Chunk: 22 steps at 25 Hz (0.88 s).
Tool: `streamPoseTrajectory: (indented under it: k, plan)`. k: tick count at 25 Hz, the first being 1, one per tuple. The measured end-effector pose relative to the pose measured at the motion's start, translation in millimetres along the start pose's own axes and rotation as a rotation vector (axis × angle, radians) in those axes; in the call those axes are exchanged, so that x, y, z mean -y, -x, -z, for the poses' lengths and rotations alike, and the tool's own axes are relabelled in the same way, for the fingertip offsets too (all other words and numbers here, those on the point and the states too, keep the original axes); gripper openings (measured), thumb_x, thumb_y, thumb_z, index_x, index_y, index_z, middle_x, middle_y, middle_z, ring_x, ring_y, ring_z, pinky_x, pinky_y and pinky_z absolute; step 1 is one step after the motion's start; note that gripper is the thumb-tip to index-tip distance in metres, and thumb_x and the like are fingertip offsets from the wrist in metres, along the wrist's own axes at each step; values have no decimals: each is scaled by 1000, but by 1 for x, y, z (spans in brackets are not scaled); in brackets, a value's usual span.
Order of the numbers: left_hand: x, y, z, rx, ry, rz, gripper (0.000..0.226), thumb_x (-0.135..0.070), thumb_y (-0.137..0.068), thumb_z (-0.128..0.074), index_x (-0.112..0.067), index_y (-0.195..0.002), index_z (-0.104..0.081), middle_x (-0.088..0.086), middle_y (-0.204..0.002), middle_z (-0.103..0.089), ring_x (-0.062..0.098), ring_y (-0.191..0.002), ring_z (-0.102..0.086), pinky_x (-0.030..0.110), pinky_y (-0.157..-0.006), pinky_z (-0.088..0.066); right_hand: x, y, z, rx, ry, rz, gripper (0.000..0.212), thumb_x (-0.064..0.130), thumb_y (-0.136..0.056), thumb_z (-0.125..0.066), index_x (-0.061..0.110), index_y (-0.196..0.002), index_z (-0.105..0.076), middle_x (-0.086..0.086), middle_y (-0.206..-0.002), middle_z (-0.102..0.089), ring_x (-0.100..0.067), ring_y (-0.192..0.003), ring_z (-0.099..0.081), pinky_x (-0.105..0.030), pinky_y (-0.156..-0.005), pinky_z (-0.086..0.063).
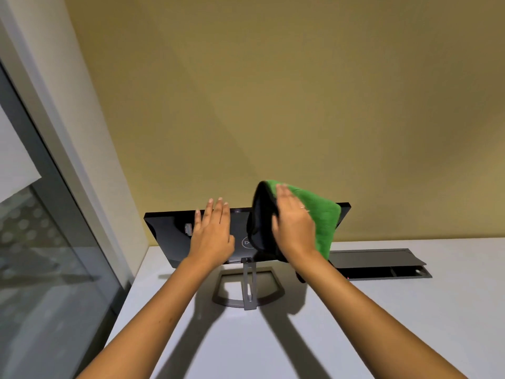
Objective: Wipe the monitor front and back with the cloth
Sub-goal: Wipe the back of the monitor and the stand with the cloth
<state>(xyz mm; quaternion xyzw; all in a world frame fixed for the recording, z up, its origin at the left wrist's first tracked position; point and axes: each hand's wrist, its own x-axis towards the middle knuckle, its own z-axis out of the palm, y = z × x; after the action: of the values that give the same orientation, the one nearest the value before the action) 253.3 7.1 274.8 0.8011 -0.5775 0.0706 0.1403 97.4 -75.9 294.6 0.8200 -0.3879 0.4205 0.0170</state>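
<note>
Monitor (pixel 169 237) stands on tabletop (pixel 410 318), back panel facing the person. Left hand (pixel 211 237) lies flat on the back, left of the logo, fingers straight. Right hand (pixel 294 227), fingers extended, presses the green-and-black cloth (pixel 325 222) against the panel's right half.

Green-and-black cloth (pixel 325 222), black monitor (pixel 169 231) on grey stand (pixel 247 291), white desk (pixel 382 324), mustard-yellow wall (pixel 273 91).

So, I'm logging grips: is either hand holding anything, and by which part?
Nothing looks gripped. The right hand presses the cloth flat, at its middle, against the monitor back; the left hand rests flat there.
</note>
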Motion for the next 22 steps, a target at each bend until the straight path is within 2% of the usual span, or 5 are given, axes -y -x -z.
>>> streamPoseTrajectory:
  k: [3,7,13,17,22]
  plan:
    - [1,2,-7,-73,1,-34,77,-11,-82,-48,-7,-149,-11,8,-157,-11,24,-146,0,45,-116,1,19,9,-36,145,159,200,69,6,-59,-78,4,-125,-59,-14,-126,-60,-32,-116,-58,-45,-90,-52]
    - [7,2,-11,-113,8,-57,76,-3,-74,-50,-5,-146,-25,11,-151,-29,27,-144,-16,44,-116,-6,17,18,-58,284,380,211,93,30,-59,-77,18,-142,-36,-9,-145,-42,-37,-137,-31,-66,-105,-20]
    - [10,1,-19,-148,-35,-89,79,4,-59,-54,0,-137,-41,15,-137,-47,34,-134,-37,50,-110,-24,-31,18,-53,279,491,78,98,14,-55,-78,20,-140,-30,-15,-138,-45,-38,-133,-31,-71,-101,-19]
    - [10,-1,-17,-126,-9,-96,81,3,-65,-51,0,-143,-31,15,-145,-37,32,-141,-25,48,-114,-13,-86,17,-33,221,461,-104,90,-6,-58,-68,18,-136,-30,-13,-140,-29,-40,-134,-22,-81,-90,-16]
    - [9,-1,-11,-96,2,-87,83,-3,-73,-51,-5,-148,-17,10,-153,-22,27,-145,-8,43,-116,0,-78,16,-36,176,401,-85,103,-18,-55,-67,15,-141,-22,-13,-143,-22,-50,-135,-21,-82,-91,-18]
